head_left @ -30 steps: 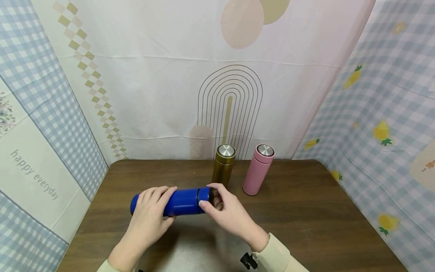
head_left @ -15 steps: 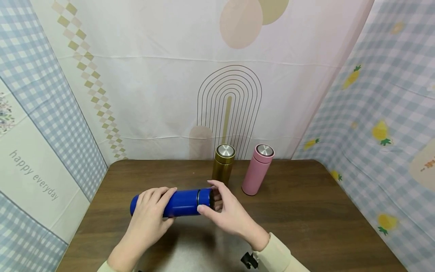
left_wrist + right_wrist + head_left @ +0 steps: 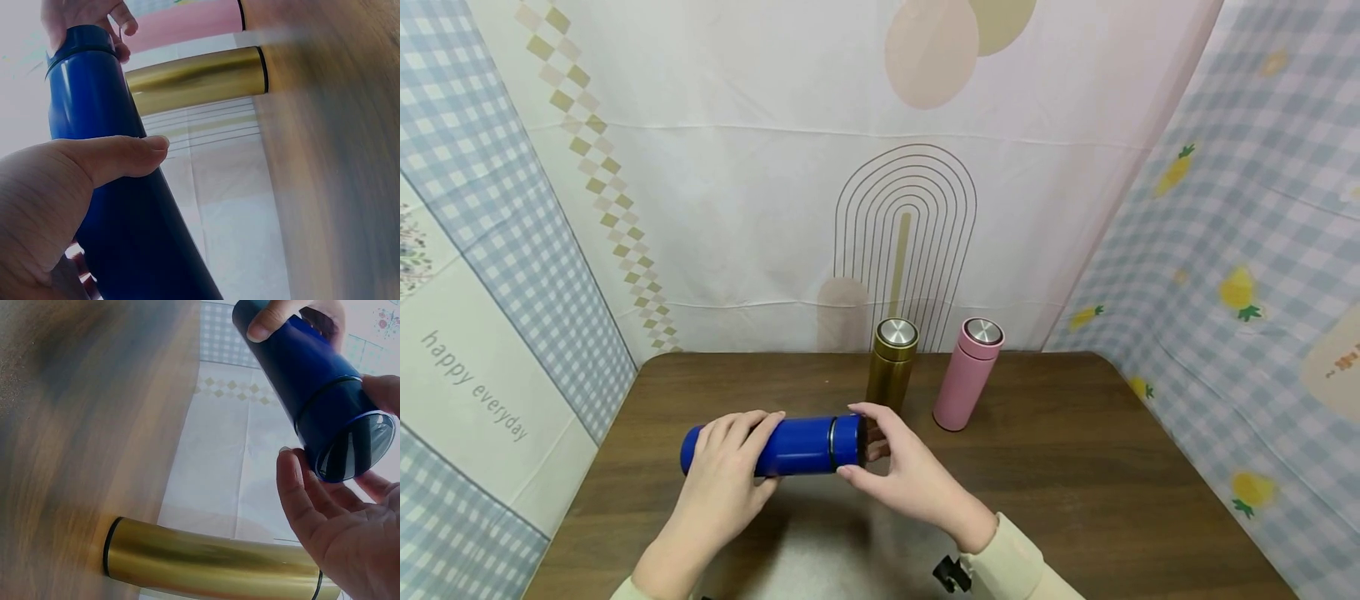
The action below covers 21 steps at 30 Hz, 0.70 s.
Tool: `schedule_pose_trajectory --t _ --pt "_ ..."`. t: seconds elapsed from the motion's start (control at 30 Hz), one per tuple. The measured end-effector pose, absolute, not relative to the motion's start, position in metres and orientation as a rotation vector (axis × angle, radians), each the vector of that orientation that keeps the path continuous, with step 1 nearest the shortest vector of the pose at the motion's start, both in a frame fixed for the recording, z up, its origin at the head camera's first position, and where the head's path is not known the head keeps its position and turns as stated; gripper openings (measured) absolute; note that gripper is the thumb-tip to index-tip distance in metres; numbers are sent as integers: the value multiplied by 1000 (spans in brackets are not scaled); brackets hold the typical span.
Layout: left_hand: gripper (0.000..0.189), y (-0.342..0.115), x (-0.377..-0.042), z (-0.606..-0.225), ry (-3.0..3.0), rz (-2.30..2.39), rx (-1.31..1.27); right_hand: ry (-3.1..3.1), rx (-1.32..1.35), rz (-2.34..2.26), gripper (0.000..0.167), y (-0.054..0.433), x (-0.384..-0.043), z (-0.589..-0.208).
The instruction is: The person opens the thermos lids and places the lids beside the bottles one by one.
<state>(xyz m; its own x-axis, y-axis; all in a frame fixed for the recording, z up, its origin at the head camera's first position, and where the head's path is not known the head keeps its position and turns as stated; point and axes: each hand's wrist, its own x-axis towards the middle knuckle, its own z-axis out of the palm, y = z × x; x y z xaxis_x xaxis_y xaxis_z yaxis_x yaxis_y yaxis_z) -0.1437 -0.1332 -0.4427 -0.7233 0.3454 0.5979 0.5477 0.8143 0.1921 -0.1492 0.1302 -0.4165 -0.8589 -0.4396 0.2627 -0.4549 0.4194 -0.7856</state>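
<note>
A glossy blue thermos (image 3: 805, 446) lies sideways above the table, its silver-topped lid (image 3: 356, 447) pointing right. My left hand (image 3: 724, 467) grips the body from above, with the thumb across the near side in the left wrist view. Around the lid end curls my right hand (image 3: 906, 475), thumb against one side and fingertips at the other edge. A dark ring shows at the seam between lid and body. Just behind stands a gold thermos (image 3: 891, 375), upright, and to its right a pink thermos (image 3: 966, 383), both with silver-topped lids on.
The brown wooden table (image 3: 1075, 467) has rounded back corners. A white patterned cloth (image 3: 737, 208) hangs behind it, and checked cloths hang at both sides. A black clip (image 3: 952, 573) sits at the right sleeve cuff.
The right hand's fingers have loosened and shifted around the lid, so more of the lid shows. The blue thermos has moved slightly left with the left hand. The standing thermoses have stayed put.
</note>
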Motion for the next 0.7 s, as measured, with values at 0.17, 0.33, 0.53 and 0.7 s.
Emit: schedule_pose_trajectory --t 0.17,0.33,0.53,0.7 --pt "82 -135 -143 -442 -2452 -492 -653 -2619 874 1476 71 129 -149 -416" --pt "81 -134 -143 -443 -2443 -498 -661 -2647 777 1607 70 128 -149 -416" --pt "81 -132 -143 -442 -2454 -487 -671 -2755 519 1644 51 126 -150 -412" --pt "83 -131 -143 -442 -2452 -469 -677 -2851 456 1617 51 126 -150 -413"
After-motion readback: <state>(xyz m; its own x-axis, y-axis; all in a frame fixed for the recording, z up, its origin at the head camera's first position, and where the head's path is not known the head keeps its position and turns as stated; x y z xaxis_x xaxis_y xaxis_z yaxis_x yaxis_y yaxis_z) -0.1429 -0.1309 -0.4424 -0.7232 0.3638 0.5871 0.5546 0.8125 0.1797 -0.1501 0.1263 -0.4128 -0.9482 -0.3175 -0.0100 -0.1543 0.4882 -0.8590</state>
